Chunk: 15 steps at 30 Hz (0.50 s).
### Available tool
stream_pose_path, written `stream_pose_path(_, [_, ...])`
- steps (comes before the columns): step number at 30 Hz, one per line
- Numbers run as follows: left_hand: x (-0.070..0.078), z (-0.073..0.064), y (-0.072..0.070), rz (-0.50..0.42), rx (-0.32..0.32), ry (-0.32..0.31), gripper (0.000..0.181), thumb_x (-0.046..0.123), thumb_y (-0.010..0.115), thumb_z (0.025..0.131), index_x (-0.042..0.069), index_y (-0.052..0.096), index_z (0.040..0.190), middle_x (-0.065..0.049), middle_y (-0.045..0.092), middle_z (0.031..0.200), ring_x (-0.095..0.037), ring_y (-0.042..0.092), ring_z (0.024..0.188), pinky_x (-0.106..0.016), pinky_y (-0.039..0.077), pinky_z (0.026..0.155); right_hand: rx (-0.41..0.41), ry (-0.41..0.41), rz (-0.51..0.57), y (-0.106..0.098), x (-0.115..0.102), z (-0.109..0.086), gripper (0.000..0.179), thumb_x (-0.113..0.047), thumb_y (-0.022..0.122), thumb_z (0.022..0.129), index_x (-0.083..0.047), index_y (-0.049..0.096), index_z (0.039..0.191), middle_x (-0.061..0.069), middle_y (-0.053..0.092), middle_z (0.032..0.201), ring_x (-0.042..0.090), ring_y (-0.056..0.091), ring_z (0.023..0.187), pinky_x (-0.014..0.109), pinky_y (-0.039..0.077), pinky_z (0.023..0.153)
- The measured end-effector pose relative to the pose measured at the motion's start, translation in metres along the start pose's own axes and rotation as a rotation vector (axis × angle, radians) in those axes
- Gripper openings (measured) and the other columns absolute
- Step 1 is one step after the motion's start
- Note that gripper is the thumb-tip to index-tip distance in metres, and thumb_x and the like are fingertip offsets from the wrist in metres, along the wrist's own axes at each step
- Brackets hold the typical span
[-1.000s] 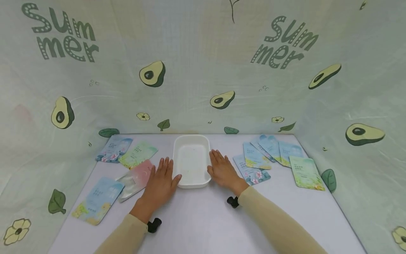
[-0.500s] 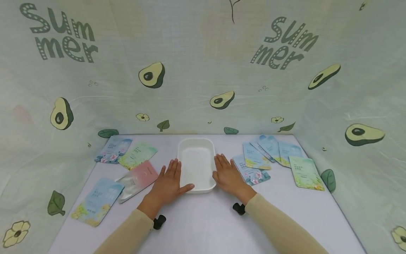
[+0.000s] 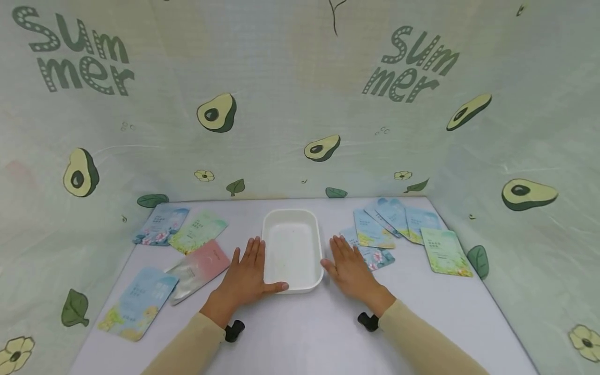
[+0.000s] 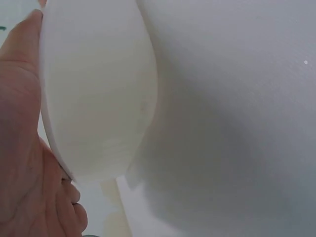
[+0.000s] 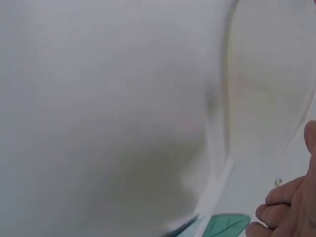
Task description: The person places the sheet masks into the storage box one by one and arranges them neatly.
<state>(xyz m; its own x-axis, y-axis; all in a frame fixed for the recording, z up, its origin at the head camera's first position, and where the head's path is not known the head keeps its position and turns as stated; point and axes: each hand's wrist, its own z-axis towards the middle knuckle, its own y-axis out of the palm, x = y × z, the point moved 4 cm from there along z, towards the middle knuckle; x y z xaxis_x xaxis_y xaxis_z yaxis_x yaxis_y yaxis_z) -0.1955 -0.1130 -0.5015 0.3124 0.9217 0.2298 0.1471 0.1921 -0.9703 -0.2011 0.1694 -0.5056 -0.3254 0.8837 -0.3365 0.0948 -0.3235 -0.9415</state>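
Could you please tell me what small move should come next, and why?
Probably, the right hand should reach for the blue flower-print packet just beyond it. That packet partly shows past the straight fingers, which stand apart from the white tray. The left hand rests against the tray's opposite side, and no packet lies inside.

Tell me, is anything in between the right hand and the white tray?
No, nothing visible. Only tabletop shows between the right hand and the white tray, with the thumb right beside it. The nearby flowery blue packet lies on the hand's other side.
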Motion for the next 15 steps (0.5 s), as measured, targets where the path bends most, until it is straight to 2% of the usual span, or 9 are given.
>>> stream_pose_path(5, [-0.001,0.000,0.003,-0.018,-0.010,-0.011,0.135,0.089,0.058,0.083,-0.006,0.012,0.166,-0.025,0.009,0.175,-0.041,0.007,0.164,-0.064,0.012,0.130,0.040,0.111,-0.111,-0.007,0.048,-0.028,0.075,-0.046,0.043,0.113,0.011,0.030,0.160,0.031,0.029,0.168,0.049,0.024,0.158,0.074,0.020,0.124])
stream_pose_path(8, [-0.001,0.000,0.003,-0.019,-0.002,-0.011,0.135,0.088,0.060,0.083,-0.007,0.012,0.166,-0.025,0.010,0.175,-0.041,0.008,0.164,-0.064,0.013,0.130,0.007,0.158,-0.149,-0.007,0.066,-0.043,0.075,-0.043,0.048,0.112,0.013,0.031,0.159,0.033,0.030,0.166,0.052,0.025,0.156,0.076,0.018,0.122])
stream_pose_path(11, [-0.002,0.000,0.003,-0.023,0.006,-0.008,0.134,0.087,0.061,0.083,-0.007,0.013,0.166,-0.026,0.011,0.175,-0.041,0.009,0.164,-0.064,0.014,0.130,-0.036,0.169,-0.139,-0.003,0.071,-0.051,0.076,-0.043,0.050,0.111,0.014,0.032,0.158,0.035,0.030,0.165,0.053,0.024,0.156,0.078,0.016,0.122])
stream_pose_path(15, [-0.001,0.000,0.003,-0.033,0.008,-0.005,0.134,0.087,0.061,0.083,-0.007,0.013,0.166,-0.025,0.011,0.175,-0.041,0.009,0.164,-0.063,0.015,0.130,-0.077,0.148,-0.119,0.005,0.061,-0.050,0.077,-0.045,0.049,0.111,0.014,0.032,0.158,0.034,0.030,0.166,0.052,0.023,0.157,0.077,0.014,0.122])
